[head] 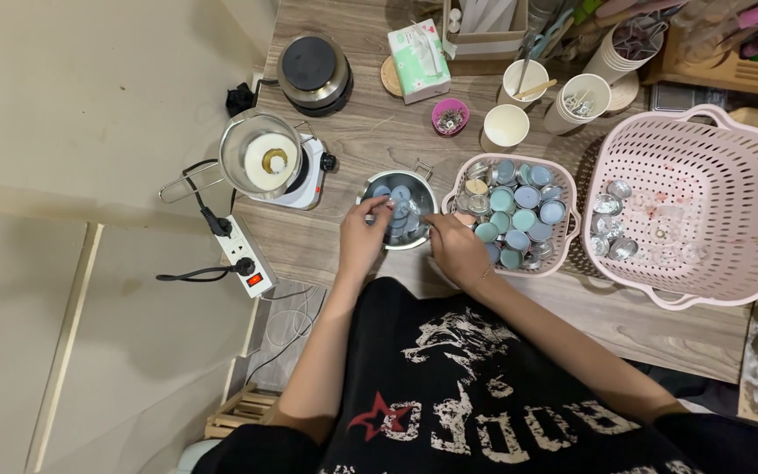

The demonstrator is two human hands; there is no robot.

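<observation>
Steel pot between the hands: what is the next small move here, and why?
Probably lift the pale blue disc pinched in the left hand clear of the steel pot. The left fingertips are already closed on it at the pot's rim, while the right hand rests at the other side, apparently steadying the pot beside the small pink basket of tealights.

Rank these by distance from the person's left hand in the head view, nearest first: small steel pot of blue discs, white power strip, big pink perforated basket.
From the left hand:
1. Small steel pot of blue discs, touching it.
2. White power strip, on its outer side near the table edge.
3. Big pink perforated basket, far across, beyond the right hand.
</observation>
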